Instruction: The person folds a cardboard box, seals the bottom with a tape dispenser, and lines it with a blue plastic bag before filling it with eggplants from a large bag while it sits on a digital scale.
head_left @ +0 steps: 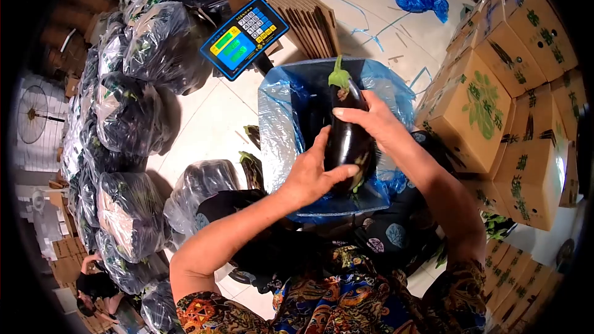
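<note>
My right hand (378,120) grips a large dark eggplant (348,127) near its upper end, with the thumb across its front. Lower down, my left hand (315,173) is closed around the other side, its thumb pressed near the bottom end. The eggplant's green stalk points away from me. It is over a box lined with a blue plastic bag (277,111), whose edges fold out over the rim. Dark shapes lie inside the box, partly hidden by the eggplant and my hands.
A scale display (244,38) stands beyond the box, before a stack of flattened cardboard (291,0). Clear bags of vegetables (130,111) line the left. Printed cartons (476,105) are piled on the right. Blue plastic (422,3) lies on the floor. Another person (99,287) is at lower left.
</note>
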Action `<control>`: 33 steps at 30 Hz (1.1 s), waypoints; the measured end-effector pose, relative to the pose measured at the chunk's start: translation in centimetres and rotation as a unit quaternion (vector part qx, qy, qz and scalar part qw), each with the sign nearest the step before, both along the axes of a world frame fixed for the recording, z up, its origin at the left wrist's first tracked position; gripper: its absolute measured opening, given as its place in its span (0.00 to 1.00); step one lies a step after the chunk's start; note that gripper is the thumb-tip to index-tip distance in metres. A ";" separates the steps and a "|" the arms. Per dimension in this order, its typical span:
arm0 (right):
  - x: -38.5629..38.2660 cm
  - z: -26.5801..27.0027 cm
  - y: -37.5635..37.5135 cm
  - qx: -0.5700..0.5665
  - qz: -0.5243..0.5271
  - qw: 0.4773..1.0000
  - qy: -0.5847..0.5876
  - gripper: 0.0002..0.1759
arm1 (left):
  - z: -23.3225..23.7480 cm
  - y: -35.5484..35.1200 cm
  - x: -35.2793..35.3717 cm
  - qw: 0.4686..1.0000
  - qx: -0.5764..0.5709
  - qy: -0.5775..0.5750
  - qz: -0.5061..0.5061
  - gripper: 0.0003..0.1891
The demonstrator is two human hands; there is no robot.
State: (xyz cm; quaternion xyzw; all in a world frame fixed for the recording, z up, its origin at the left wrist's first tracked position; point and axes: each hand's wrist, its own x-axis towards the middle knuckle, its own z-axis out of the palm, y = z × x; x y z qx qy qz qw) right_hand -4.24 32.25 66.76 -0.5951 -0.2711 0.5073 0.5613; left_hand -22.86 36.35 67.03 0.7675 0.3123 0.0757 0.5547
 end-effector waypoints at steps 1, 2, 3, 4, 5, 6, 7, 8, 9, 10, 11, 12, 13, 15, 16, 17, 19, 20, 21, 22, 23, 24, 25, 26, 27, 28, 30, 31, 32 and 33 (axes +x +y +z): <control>1.0 -0.7 0.0 0.004 0.018 0.999 0.040 0.27 | 0.0 1.0 -0.2 0.999 -0.007 0.003 -0.033 0.44; 1.7 -1.1 -0.3 0.007 0.037 0.996 0.080 0.25 | -0.2 2.2 -0.3 0.998 -0.027 0.013 -0.048 0.33; 2.0 -0.6 -0.8 0.024 0.055 0.993 0.103 0.21 | 0.4 4.1 0.0 0.993 -0.011 0.078 -0.083 0.29; 2.2 -0.5 -1.2 0.030 0.071 0.991 0.110 0.19 | 0.9 5.3 0.4 0.983 0.006 0.141 -0.118 0.26; 2.4 -0.2 -1.2 0.013 0.081 0.992 0.101 0.20 | -1.5 5.4 0.5 0.979 0.102 0.142 -0.103 0.22; 2.5 -0.1 -1.3 -0.003 0.091 0.992 0.091 0.21 | -3.3 5.2 0.5 0.956 0.190 0.155 -0.161 0.22; 2.7 -0.2 -1.4 -0.012 0.095 0.989 0.109 0.22 | -4.5 4.7 0.5 0.922 0.275 0.166 -0.217 0.23; 2.7 -0.4 -1.7 -0.020 0.098 0.987 0.128 0.23 | -5.6 4.3 0.6 0.876 0.356 0.176 -0.272 0.24; 2.7 -0.6 -1.9 -0.028 0.102 0.984 0.147 0.23 | -5.1 3.8 1.2 0.824 0.368 0.216 -0.372 0.27; 2.6 -1.0 -1.9 -0.042 0.102 0.985 0.130 0.24 | -5.4 3.4 2.0 0.760 0.364 0.265 -0.469 0.25; 2.5 -1.6 -2.0 -0.056 0.103 0.987 0.113 0.25 | -7.5 3.1 1.8 0.748 0.363 0.266 -0.488 0.23; 2.4 -2.0 -1.9 -0.070 0.105 0.987 0.096 0.26 | -9.7 2.9 1.3 0.735 0.362 0.266 -0.507 0.21; 2.1 -2.1 -1.6 -0.117 0.111 0.986 0.050 0.28 | -10.2 3.1 1.0 0.728 0.375 0.262 -0.510 0.20; 1.6 -1.7 -1.0 -0.153 0.082 0.983 0.053 0.29 | -9.8 3.6 0.4 0.712 0.401 0.252 -0.518 0.18; 1.3 -1.5 -0.8 -0.171 0.066 0.981 0.055 0.30 | -9.2 3.8 0.7 0.708 0.372 0.285 -0.529 0.18; 1.3 -1.9 -0.3 -0.177 0.066 0.981 0.047 0.32 | -8.6 4.2 1.2 0.702 0.341 0.317 -0.539 0.19; 1.1 -3.7 0.7 -0.156 0.110 0.981 -0.024 0.34 | -6.2 5.3 2.1 0.698 0.298 0.340 -0.555 0.18; 1.0 -5.2 1.2 -0.144 0.132 0.979 -0.061 0.35 | -6.2 5.8 2.2 0.707 0.282 0.339 -0.553 0.18; 0.9 -7.4 1.8 -0.178 0.152 0.961 -0.147 0.39 | -6.3 6.2 2.2 0.716 0.265 0.337 -0.550 0.18; -0.3 -6.4 1.7 -0.196 0.156 0.944 -0.214 0.43 | -6.5 6.5 1.9 0.725 0.248 0.336 -0.548 0.19; -1.2 -7.8 1.5 -0.208 0.154 0.929 -0.266 0.44 | -8.5 6.4 0.9 0.756 0.277 0.295 -0.515 0.17; -2.2 -7.6 1.8 -0.221 0.153 0.910 -0.317 0.46 | -8.7 6.5 1.0 0.748 0.278 0.298 -0.524 0.18; -2.5 -7.2 1.8 -0.270 0.178 0.887 -0.329 0.49 | -8.9 6.7 1.0 0.740 0.279 0.300 -0.534 0.19; -2.8 -6.8 1.8 -0.290 0.189 0.873 -0.345 0.50 | -9.2 6.7 1.1 0.732 0.278 0.302 -0.543 0.20; -3.4 -6.0 1.7 -0.290 0.191 0.852 -0.392 0.49 | -9.1 7.4 1.6 0.710 0.260 0.302 -0.580 0.22; -4.0 -5.5 1.5 -0.285 0.189 0.832 -0.437 0.48 | -9.5 7.6 1.3 0.740 0.257 0.278 -0.556 0.22; -4.4 -6.7 0.6 -0.205 0.177 0.796 -0.542 0.43 | -9.8 7.9 0.4 0.794 0.247 0.227 -0.507 0.22; -4.2 -6.5 0.2 -0.178 0.188 0.787 -0.560 0.42 | -9.7 8.5 0.4 0.773 0.277 0.184 -0.540 0.24; -4.3 -6.5 -0.2 -0.151 0.198 0.777 -0.578 0.40 | -9.6 8.4 0.2 0.777 0.279 0.177 -0.535 0.23; -4.8 -7.2 -0.5 -0.165 0.178 0.807 -0.538 0.38 | -9.3 8.4 0.1 0.781 0.283 0.169 -0.530 0.22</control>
